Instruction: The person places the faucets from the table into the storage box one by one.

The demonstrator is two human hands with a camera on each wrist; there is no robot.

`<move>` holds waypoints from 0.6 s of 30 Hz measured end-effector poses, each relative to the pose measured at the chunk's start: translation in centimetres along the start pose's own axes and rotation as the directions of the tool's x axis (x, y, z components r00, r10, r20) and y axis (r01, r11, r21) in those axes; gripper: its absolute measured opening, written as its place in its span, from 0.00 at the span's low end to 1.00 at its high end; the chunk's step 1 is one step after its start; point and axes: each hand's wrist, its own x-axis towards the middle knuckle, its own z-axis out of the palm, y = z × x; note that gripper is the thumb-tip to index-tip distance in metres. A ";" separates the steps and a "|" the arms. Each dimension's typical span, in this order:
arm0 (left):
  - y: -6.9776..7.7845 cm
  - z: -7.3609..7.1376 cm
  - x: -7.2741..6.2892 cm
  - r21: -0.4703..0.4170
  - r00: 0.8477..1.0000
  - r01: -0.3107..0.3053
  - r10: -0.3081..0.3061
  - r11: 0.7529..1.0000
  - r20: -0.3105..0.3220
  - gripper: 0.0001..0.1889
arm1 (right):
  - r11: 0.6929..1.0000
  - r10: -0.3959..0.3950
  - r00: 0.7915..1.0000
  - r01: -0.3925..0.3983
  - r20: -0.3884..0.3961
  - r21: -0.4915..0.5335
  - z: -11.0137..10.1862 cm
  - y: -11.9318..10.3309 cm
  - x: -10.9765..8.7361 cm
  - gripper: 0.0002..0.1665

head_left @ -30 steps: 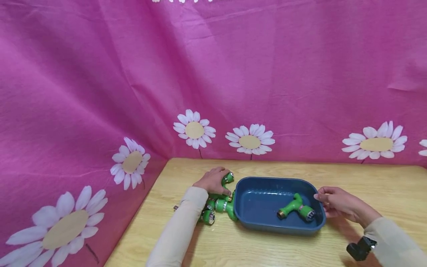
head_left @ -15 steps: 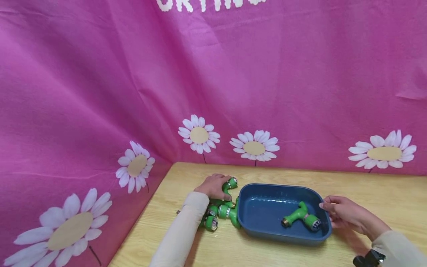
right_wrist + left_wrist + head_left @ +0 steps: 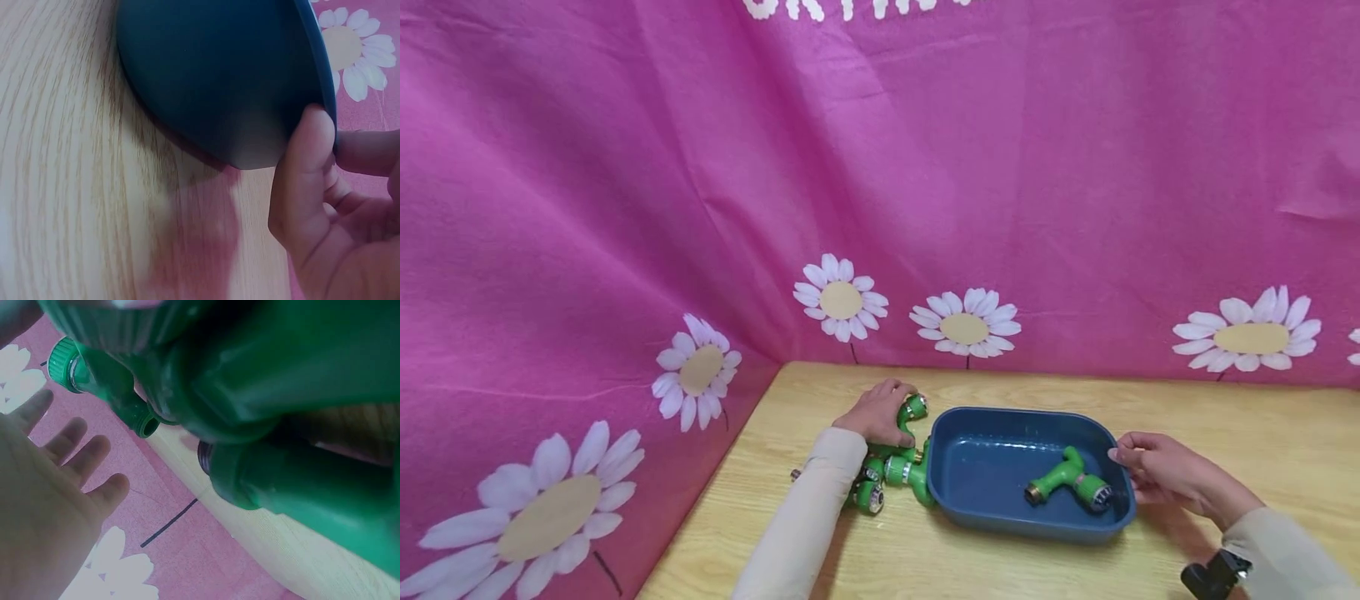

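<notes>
One green tap [image 3: 1070, 477] in blue tray [image 3: 985, 475]; other taps [image 3: 898, 471] at left, apparently pending. Left hand [image 3: 878, 415] loose-fingered over them; right hand [image 3: 1176, 477] pinches tray's right rim [image 3: 319, 50].

Head cam's evenly lit, bit of glare in the blue tub [image 3: 985, 479]. Left wrist's dim, nearest green tap [image 3: 300, 372] all blurry. Right wrist: soft reddish shadow on the table [image 3: 62, 187].
</notes>
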 end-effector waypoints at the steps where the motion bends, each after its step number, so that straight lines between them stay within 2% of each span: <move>1: 0.0 0.0 0.0 0.011 1.000 0.000 0.000 1.000 0.008 0.42 | 1.000 0.002 1.000 -0.002 -0.006 -0.005 0.0 0.0 0.0 0.09; 9: 0.2 -0.2 -0.1 -0.025 0.996 0.050 -0.048 0.998 0.078 0.43 | 0.999 0.023 0.998 -0.025 -0.058 -0.032 0.3 -0.5 -0.2 0.11; 18: -0.7 0.4 -0.3 0.020 0.995 0.044 -0.046 0.999 0.086 0.44 | 0.999 0.023 0.998 -0.025 -0.065 -0.033 0.7 -0.4 -0.1 0.09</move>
